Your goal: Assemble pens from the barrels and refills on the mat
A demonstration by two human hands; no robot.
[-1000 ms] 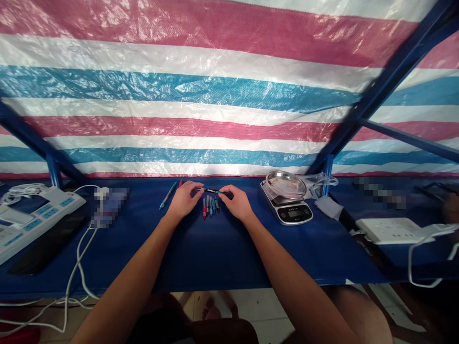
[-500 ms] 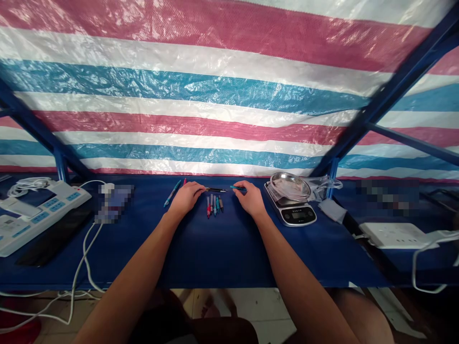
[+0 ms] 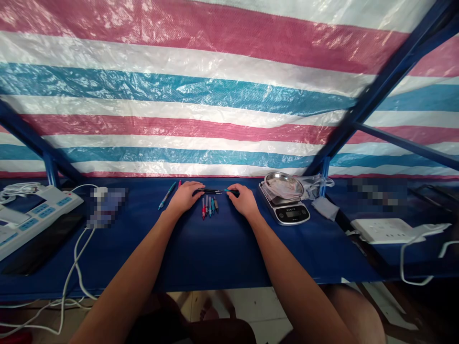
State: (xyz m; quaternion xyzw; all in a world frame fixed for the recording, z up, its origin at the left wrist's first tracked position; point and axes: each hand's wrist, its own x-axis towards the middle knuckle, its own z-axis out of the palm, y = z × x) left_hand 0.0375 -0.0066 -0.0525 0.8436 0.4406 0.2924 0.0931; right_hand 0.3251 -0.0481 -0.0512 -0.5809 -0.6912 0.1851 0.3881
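Note:
My left hand rests on the blue-covered table with its fingertips pinching the end of a slim black pen, which points right. My right hand holds a short teal-and-black pen piece under its fingers, a small gap from the black pen's tip. Between and below my hands lies a tight row of several upright-lying pens and pen parts in red, teal and grey. Left of my left hand lie a blue pen and a red pen end, partly hidden.
A digital kitchen scale with a steel dish stands right of my right hand, beside a clear plastic bag and a grey cloth. White power strips and cables lie at both sides, before a striped tarp.
My hands have moved slightly closer together, and the black pen now lies further left with my left hand. The teal piece has come down and left with my right hand.

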